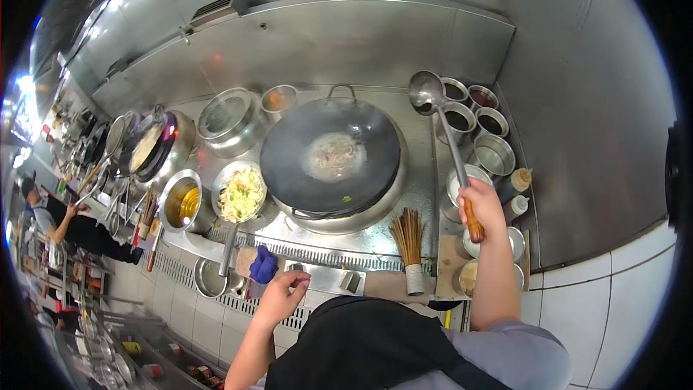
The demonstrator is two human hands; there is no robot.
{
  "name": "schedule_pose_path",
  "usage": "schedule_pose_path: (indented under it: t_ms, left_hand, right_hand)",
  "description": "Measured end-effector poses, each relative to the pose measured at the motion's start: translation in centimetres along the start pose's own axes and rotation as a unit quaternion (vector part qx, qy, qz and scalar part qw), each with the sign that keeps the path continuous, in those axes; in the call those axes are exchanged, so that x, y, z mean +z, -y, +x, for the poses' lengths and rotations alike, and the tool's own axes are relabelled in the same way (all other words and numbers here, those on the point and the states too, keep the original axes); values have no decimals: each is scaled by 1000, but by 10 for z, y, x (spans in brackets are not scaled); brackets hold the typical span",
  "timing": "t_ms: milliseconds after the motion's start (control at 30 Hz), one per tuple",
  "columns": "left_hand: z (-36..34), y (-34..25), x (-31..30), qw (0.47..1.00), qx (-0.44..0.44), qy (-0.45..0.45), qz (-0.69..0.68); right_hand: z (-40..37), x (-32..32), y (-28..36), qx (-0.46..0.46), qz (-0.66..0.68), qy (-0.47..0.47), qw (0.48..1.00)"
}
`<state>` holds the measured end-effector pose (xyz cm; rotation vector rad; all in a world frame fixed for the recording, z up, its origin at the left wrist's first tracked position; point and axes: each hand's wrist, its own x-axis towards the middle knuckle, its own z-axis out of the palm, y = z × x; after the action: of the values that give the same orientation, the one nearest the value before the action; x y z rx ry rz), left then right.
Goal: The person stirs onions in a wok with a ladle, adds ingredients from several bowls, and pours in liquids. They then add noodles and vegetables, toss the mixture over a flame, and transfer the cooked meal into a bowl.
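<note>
My right hand (482, 206) is closed round the wooden handle of a long metal ladle (453, 148). The ladle's bowl hangs over the back left of a group of seasoning pots (456, 117). My left hand (283, 295) holds nothing, its fingers loosely bent and apart, just in front of a stove knob (294, 267). Between and beyond my hands sits a large black wok (289, 170), with pale sliced food (336, 157) in steaming liquid at its bottom. A crumpled blue-purple cloth (263, 264) lies just beyond my left hand.
A long-handled pan (229, 245) of chopped cabbage (242, 193) stands left of the wok, beside a pot of oil (186, 202). A bamboo wok brush (408, 242) is at the front. Squeeze bottles (517, 206) stand at the right. Another person (68, 220) is at far left.
</note>
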<state>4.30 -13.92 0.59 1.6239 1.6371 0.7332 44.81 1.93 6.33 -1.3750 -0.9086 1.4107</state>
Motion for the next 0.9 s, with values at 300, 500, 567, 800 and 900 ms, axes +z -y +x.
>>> schedule_pose_path:
  t_ms: [300,500,567,800,900]
  left_hand:
    - [-2,-9,-3,1000,30,-4,7]
    - [-7,-2,2,1000,13,9,7]
    - [-7,3,4,1000,13,10,4]
    - [-8,3,3,1000,-4,4,-17]
    - [-6,-1,4,1000,6,1,-14]
  right_hand:
    - [-19,60,2,-25,-49,149,987]
    - [29,96,-67,-4,-172,126,977]
    - [29,112,-94,29,-205,118,971]
    - [18,98,-78,27,-95,213,972]
    - [16,87,-74,-130,-216,77,964]
